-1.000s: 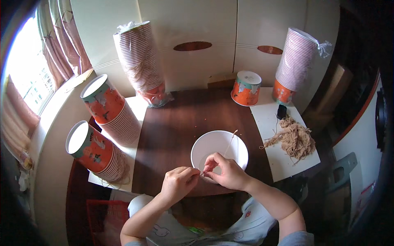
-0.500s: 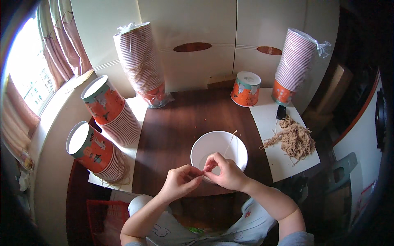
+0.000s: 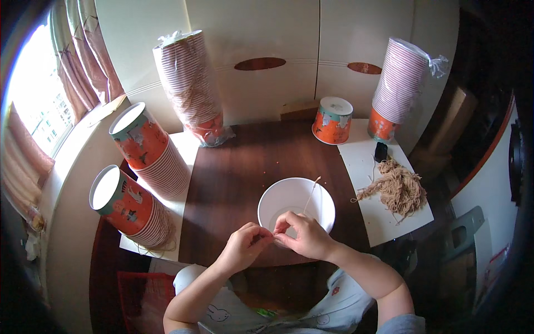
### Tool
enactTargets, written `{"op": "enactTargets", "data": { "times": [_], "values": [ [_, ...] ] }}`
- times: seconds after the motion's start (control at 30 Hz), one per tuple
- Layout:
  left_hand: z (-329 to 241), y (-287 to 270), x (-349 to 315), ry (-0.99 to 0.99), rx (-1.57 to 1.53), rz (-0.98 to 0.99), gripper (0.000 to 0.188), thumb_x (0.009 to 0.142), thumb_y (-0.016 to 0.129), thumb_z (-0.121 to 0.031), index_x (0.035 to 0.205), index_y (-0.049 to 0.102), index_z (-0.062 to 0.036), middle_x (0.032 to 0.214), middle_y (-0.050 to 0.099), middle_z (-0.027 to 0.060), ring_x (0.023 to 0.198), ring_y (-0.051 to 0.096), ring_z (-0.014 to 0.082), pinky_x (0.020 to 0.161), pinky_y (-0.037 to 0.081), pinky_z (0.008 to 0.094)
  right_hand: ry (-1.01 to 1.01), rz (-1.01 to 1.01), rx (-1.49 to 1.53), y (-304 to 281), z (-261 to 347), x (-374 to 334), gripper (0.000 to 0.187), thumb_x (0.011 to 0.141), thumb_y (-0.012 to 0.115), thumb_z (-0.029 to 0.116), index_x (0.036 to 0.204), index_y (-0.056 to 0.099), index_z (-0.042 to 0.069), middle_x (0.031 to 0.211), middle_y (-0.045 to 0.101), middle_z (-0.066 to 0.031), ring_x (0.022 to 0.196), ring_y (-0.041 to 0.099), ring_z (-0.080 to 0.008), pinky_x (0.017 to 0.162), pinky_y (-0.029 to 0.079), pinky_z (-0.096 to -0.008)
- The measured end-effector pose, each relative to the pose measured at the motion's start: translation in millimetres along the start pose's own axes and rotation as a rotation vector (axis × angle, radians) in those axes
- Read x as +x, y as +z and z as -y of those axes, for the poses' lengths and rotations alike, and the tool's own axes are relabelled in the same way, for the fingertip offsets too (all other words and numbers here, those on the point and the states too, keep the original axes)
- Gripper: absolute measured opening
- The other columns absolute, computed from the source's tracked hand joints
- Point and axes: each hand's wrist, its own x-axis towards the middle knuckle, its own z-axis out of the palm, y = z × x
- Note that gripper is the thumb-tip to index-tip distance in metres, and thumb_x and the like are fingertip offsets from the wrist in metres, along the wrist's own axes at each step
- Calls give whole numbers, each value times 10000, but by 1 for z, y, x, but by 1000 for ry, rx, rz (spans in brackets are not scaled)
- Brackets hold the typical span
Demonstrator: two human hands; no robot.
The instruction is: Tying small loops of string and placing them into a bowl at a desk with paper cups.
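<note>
A wide paper bucket with a white inside stands at the near edge of the table, its mouth tilted toward me. A thin tan cord passes the far right of its rim and runs down inside to behind my right hand. My left hand and my right hand meet at the bucket's near rim, thumbs and forefingers pinched together. They appear to pinch the cord's end, though the fingertips hide most of it. The near rim is partly covered by my hands.
Two nested stacks of orange buckets stand at left. Bagged taller stacks stand at back left and back right. One upturned orange bucket sits back right, near a tan cord pile and a small black object.
My fingertips have shifted very slightly at the near rim, and the right fingers have drawn in a little lower. The bucket and everything around it look the same.
</note>
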Motion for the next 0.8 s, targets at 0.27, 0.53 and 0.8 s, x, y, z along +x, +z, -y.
{"op": "enactTargets", "data": {
  "times": [0.27,0.53,0.8],
  "values": [
    [-3,-6,0,-260,-444,142,179,855,536,-166,903,561,5,805,551,-4,729,466,49,659,396,189,-24,38,6,-4,5,0,119,721,649,64,807,570,44,744,579,-65,687,579,-198,611,461,-287],
    [-8,-10,1,-407,-499,189,176,857,527,-175,903,570,-11,768,539,-21,694,460,35,605,390,182,-182,-28,-118,1,0,-3,95,717,652,76,756,579,29,723,562,-74,665,568,-211,579,457,-298],
    [9,1,0,68,20,64,175,776,608,-92,909,594,20,766,543,22,658,510,73,567,425,209,-81,-39,-61,-1,1,0,92,731,633,59,750,551,20,714,556,-79,644,551,-215,577,446,-296]
  ]
}}
